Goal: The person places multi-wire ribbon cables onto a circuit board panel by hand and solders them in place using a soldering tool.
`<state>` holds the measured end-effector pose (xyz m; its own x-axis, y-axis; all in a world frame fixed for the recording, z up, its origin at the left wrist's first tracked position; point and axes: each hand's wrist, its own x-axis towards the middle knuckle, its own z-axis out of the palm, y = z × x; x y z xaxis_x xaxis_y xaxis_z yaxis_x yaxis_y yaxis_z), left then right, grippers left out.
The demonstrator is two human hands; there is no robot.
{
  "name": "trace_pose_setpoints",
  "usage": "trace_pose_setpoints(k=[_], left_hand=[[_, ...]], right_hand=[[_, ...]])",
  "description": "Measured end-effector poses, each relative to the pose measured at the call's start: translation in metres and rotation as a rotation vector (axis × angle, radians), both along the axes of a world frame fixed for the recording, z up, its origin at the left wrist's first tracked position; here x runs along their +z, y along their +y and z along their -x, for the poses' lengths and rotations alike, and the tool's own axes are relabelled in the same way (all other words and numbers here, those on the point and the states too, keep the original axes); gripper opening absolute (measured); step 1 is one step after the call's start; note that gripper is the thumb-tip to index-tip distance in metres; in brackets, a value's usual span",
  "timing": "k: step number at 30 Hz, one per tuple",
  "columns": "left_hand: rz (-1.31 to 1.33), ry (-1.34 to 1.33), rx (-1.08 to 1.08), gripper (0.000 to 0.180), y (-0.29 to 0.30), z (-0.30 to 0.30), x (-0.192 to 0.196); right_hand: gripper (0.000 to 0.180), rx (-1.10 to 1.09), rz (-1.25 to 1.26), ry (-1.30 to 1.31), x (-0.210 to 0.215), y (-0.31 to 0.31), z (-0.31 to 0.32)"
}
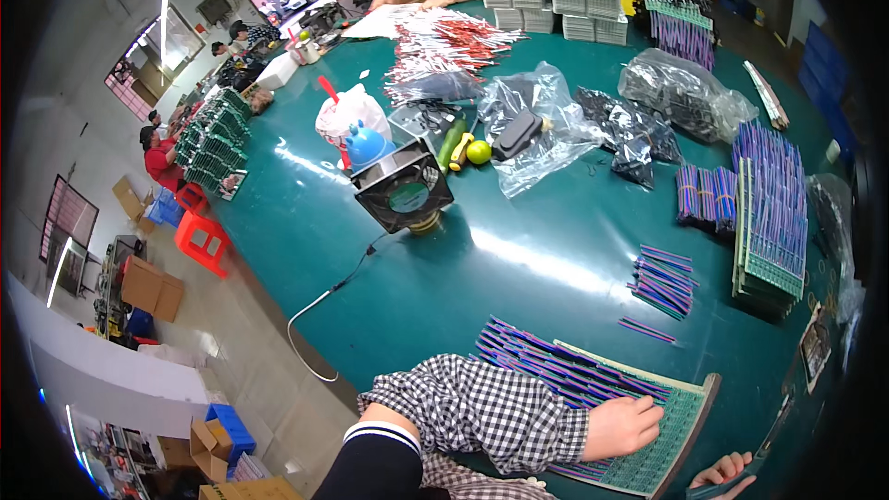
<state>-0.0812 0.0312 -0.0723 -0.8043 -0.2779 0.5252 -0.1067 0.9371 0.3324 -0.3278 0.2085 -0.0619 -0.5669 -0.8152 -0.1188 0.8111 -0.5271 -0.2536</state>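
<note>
Bag of clear plastic (690, 83) on the green counter (426, 296) holds dark items (681, 109), indistinct. The left hand (625, 428), fingers curled together, lies over the green circuit-board panel (681, 431) at the near edge, beside purple-blue strips (546, 366); whether it pinches one, I cannot tell. The right hand (724, 470) half-curls nearby, its grip unclear.

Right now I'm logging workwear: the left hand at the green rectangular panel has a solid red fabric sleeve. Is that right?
Not solid red: in the head view, the left hand at the green rectangular panel has a black-and-white checked fabric sleeve.
</note>
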Motion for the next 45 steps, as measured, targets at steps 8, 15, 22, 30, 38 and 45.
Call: trace_pose_setpoints(k=[8, 15, 22, 30, 38, 45], left_hand=[[-0.06, -0.067, -0.095, 0.027, -0.015, -0.007, 0.011], [0.021, -0.188, -0.071, 0.039, -0.029, -0.011, 0.036], [-0.037, -0.189, -0.056, 0.037, -0.024, -0.008, 0.036], [-0.062, -0.152, -0.03, 0.039, -0.022, -0.007, 0.035], [0.055, -0.167, 0.01, 0.034, -0.017, -0.006, 0.031], [0.002, -0.209, -0.047, 0.035, -0.025, -0.009, 0.034]], right_hand=[[0.043, 0.037, -0.184, 0.227, -0.016, 0.038, 0.005], [0.07, -0.026, -0.653, 0.695, 0.032, 0.063, -0.058], [0.078, 0.091, -0.731, 0.816, 0.038, 0.084, -0.08], [0.078, 0.156, -0.774, 0.871, 0.042, 0.075, -0.096], [0.082, 0.193, -0.799, 0.864, 0.043, 0.072, -0.097], [0.08, 0.151, -0.738, 0.873, 0.033, 0.076, -0.093]])
